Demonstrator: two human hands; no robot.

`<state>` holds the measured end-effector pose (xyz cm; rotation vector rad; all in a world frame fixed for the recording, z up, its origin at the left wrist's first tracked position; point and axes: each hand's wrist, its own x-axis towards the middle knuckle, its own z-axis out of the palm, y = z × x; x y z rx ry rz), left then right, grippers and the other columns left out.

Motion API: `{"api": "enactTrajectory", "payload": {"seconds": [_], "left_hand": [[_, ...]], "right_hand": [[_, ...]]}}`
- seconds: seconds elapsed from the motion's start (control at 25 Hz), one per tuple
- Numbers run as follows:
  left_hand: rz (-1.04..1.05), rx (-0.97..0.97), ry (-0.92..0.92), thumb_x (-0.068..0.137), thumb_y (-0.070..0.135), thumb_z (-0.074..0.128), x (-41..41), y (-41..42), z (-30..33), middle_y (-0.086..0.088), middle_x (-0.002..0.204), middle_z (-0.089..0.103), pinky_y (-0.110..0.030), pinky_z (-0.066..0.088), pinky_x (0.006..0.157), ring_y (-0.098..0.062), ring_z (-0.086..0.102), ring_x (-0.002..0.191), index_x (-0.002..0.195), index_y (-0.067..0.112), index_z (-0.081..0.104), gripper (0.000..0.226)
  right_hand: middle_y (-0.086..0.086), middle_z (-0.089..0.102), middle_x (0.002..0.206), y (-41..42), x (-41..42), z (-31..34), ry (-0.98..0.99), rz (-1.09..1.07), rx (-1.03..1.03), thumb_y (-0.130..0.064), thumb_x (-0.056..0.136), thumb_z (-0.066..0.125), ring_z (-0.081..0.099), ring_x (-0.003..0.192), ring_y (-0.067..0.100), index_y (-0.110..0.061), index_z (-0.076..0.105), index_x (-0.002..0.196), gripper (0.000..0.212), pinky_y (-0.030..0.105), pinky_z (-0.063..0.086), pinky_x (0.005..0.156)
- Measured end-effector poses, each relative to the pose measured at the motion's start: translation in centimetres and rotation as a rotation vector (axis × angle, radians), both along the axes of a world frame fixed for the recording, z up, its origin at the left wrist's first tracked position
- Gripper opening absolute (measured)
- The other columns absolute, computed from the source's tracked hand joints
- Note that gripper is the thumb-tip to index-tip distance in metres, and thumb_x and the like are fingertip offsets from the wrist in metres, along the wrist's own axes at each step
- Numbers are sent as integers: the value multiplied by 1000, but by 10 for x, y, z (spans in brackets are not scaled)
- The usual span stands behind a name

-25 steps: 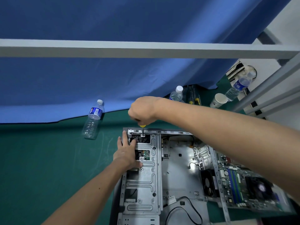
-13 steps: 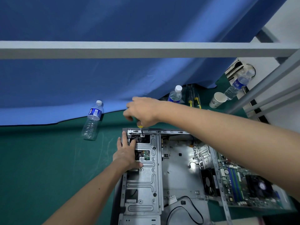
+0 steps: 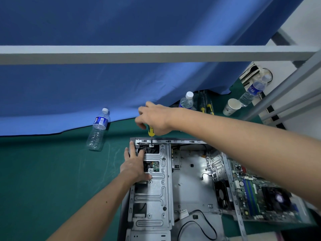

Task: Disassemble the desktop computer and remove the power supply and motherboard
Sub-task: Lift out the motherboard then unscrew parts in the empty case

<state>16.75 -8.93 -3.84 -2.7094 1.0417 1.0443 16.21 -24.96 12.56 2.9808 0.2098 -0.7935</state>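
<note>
An open grey computer case (image 3: 191, 185) lies flat on the green mat. My right hand (image 3: 154, 118) grips a yellow-handled screwdriver (image 3: 150, 132) held upright, its tip on a screw (image 3: 151, 145) at the far edge of the drive cage (image 3: 156, 188). My left hand (image 3: 134, 162) rests flat on the cage's left side, fingers straight, pressing it down. The motherboard (image 3: 257, 193) with its black fan lies to the right of the case floor, beyond a thin metal rail. A black cable (image 3: 196, 228) loops over the case floor at the near end.
A plastic water bottle (image 3: 99, 129) lies on the mat left of the case. Another bottle (image 3: 186, 101), a paper cup (image 3: 231, 106) and more screwdrivers (image 3: 207, 105) stand at the back. A blue cloth (image 3: 121, 84) hangs behind; a grey bar (image 3: 156, 54) crosses overhead.
My right hand has loosened from a closed fist and rotated on the screwdriver handle, fingers spreading leftward, so more of the yellow handle shows. The left hand stays in place.
</note>
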Motion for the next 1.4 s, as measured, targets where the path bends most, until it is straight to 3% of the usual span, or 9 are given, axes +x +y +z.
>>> {"api": "enactTrajectory", "payload": {"seconds": [0.12,0.24,0.4,0.56,0.68,0.8,1.04,1.24,1.4], "left_hand": [[3,5,0,73,52,80,0,-1,0,-7,155,-39,-46,35,111,-32,-18,149,154,27,9,111],[2,15,-1,74,52,80,-2,-1,1,-7,155,-38,-46,36,110,-32,-18,149,154,26,9,110],[0,19,-2,74,52,79,-1,-2,2,-7,155,-39,-45,38,110,-33,-18,149,155,26,8,110],[1,29,-2,75,52,79,-2,-2,3,-7,155,-39,-46,36,112,-32,-18,149,155,26,7,111],[-1,33,3,75,52,79,-2,-3,3,-7,155,-39,-46,37,112,-32,-18,149,155,26,7,111],[-1,36,2,75,52,79,-1,-3,3,-7,154,-39,-45,38,111,-33,-18,149,155,26,7,111],[-5,39,6,75,52,79,0,-3,1,-8,154,-39,-47,36,111,-33,-19,149,156,26,5,113],[-1,40,6,75,52,79,-1,-3,0,-7,154,-40,-46,37,110,-33,-19,149,156,25,5,113],[1,42,8,75,51,79,-1,-4,2,-7,154,-40,-46,36,111,-33,-19,149,156,25,4,113]], "right_hand": [[11,47,123,4,-4,-7,3,-183,-131,-48,97,49,51,109,32,-16,49,129,45,38,45,74],[9,59,110,4,-5,-13,-97,-89,-211,-23,103,40,57,94,30,-15,54,121,25,37,46,70],[3,42,114,-6,-7,-3,-37,-44,141,-6,89,52,35,101,23,-19,51,120,33,39,45,76],[10,51,113,-2,-12,-11,-19,-226,-50,-50,100,43,49,96,25,-11,52,123,47,37,42,72],[5,55,94,-3,-13,-13,-134,-101,-186,-22,102,42,60,95,30,-12,52,117,20,36,40,64],[3,46,110,-14,-15,-8,-106,-46,128,-2,87,50,42,104,26,-19,50,123,40,35,38,72],[10,63,110,-3,-15,-16,-132,-124,-201,-35,105,38,60,94,32,-11,54,118,31,35,41,67],[-1,46,106,-5,-15,-4,-74,-93,209,-3,89,50,40,101,23,-19,50,126,40,39,44,77],[8,56,114,3,-13,-8,-53,-231,-87,-42,102,42,56,101,30,-16,51,128,38,37,44,73]]}}
